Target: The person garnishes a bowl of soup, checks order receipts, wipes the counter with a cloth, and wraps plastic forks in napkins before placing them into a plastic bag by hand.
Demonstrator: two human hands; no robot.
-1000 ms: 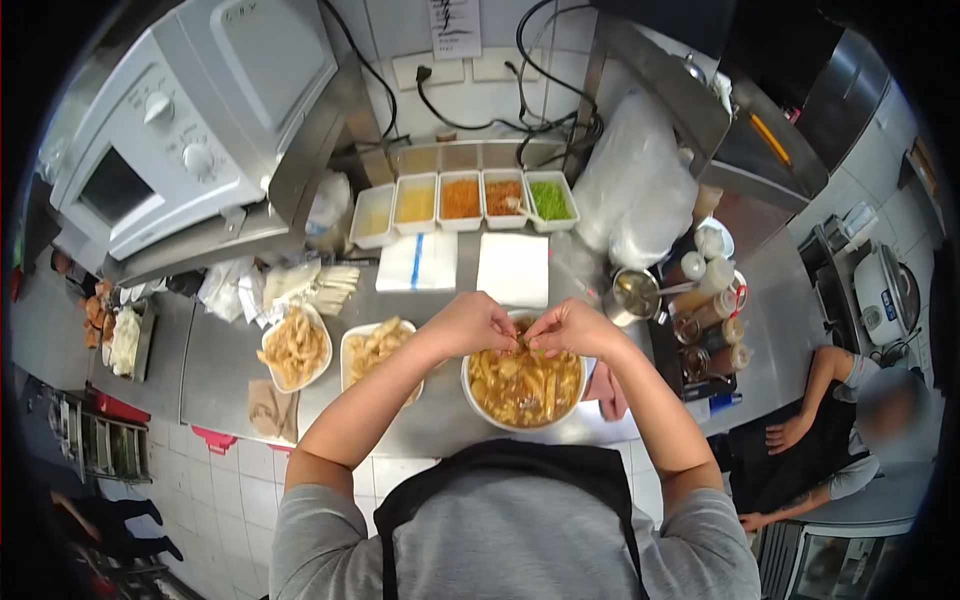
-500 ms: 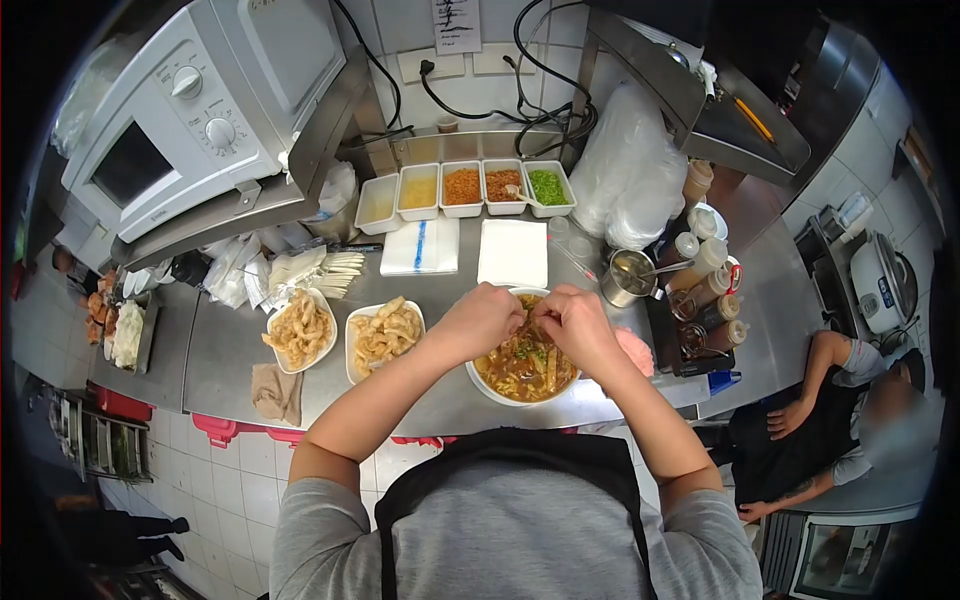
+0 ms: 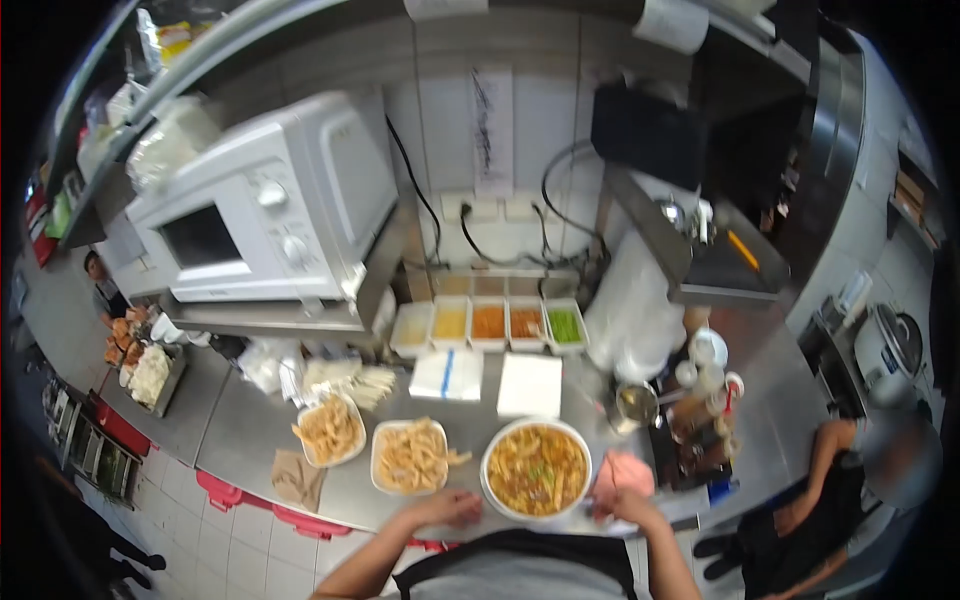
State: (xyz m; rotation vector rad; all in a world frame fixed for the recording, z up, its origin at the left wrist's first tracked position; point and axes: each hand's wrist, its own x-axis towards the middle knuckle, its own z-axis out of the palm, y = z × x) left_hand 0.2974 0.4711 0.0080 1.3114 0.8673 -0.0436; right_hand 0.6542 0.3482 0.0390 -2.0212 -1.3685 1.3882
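Down at the front edge of the steel counter (image 3: pixel 240 440), we have one hand on each side of a round white bowl (image 3: pixel 498 505). It is full of chunky brown soup (image 3: pixel 537 465), with small green bits near the middle. Our left hand (image 3: pixel 455 507) is just left of the bowl. Its fingers look bent, but they are blurry, so we cannot tell if they grip anything. Our right hand (image 3: pixel 625 506) is on the other side, at the low edge of a pink cloth (image 3: pixel 625 468). We cannot tell if it pinches the cloth or only sits by it.

Left of the bowl, we see two white dishes (image 3: pixel 412 492) heaped with golden fried strips (image 3: pixel 408 452). A brown cloth (image 3: pixel 298 480) lies near the far-left dish. Behind the bowl, we see a folded white cloth with a blue stripe (image 3: pixel 465 374) and a plain white one (image 3: pixel 530 384).
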